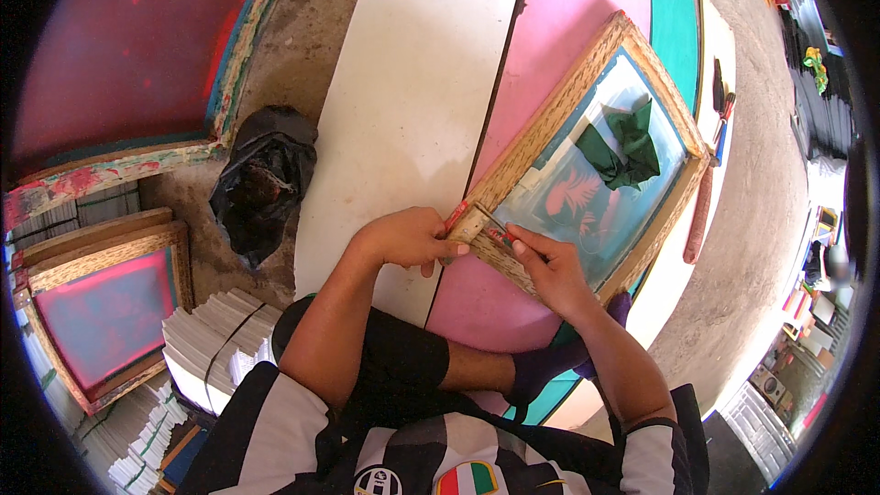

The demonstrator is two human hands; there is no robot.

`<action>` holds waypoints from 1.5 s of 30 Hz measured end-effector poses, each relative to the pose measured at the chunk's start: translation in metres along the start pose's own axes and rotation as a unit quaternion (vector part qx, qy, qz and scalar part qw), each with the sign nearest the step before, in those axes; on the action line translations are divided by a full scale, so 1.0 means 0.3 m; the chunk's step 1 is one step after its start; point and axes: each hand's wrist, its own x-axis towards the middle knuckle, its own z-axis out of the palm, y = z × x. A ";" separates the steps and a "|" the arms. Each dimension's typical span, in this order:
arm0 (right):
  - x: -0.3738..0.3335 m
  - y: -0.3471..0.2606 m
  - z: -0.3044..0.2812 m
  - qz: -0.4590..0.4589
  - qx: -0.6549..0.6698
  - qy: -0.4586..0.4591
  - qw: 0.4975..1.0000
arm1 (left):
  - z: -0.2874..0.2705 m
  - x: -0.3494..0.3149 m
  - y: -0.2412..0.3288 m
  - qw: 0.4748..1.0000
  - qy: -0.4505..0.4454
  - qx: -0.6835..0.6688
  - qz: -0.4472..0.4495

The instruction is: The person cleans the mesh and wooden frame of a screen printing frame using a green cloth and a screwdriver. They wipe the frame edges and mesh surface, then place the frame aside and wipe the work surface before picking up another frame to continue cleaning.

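A wooden screen-printing frame (550, 142) lies slanted on the painted boards, with a pale leaf-like pattern on its mesh. On the mesh lies a crumpled dark green cloth (631, 148). At the frame's near left corner, my left hand (417, 240) has curled fingers, with a short red piece (456, 214) beside them. What those fingers grip is partly hidden. Over the same end of the frame, my right hand (550, 266) pinches a small tool with a red part and a thin metal shaft (492, 216). The tool's exact kind is unclear.
A brush (724, 124) and a brown stick-like handle (699, 220) lie beyond the frame on the right. Left of the boards sit a black plastic bag (266, 188), more printing frames (105, 298) and tied paper stacks (215, 344). My socked foot (550, 371) rests close to the frame.
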 end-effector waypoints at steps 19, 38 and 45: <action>0.049 -0.063 -0.102 0.244 0.298 -0.119 0.915 | -0.008 -0.024 0.027 1.000 0.003 -0.001 -0.010; 0.085 -0.098 -0.045 0.091 0.112 -0.077 0.987 | 0.002 0.000 -0.013 1.000 0.010 0.012 0.003; 0.116 -0.119 -0.125 0.267 0.357 -0.175 0.878 | 0.005 0.012 -0.018 1.000 0.008 0.013 0.008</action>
